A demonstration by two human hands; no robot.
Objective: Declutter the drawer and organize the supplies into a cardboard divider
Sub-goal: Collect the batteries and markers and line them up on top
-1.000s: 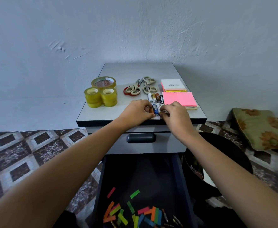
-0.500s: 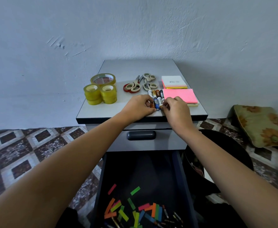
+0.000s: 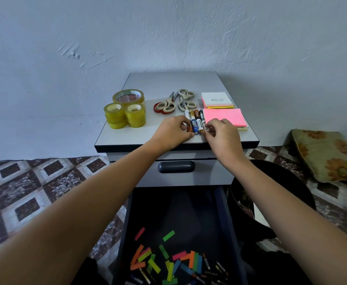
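Sorting is the step in hand: supplies are grouped on the counter (image 3: 168, 83) by kind, and both hands work on the batteries (image 3: 195, 120), which lie side by side near the front edge, just beside the pink sticky notes (image 3: 224, 117) and in front of the scissors (image 3: 174, 102). The left hand (image 3: 171, 130) has its fingers curled and pinches the battery at the left end of the row; the right hand (image 3: 223, 133) pinches the one at the right end, as if squaring the row up. Tape rolls (image 3: 125, 112) stand toward the left edge. Below, the open drawer (image 3: 180, 212) holds loose coloured strips (image 3: 164, 260) and more batteries at its near end. No cardboard divider is in view. The next move likely calls for letting go of the row without rolling it, then reaching down for the remaining batteries
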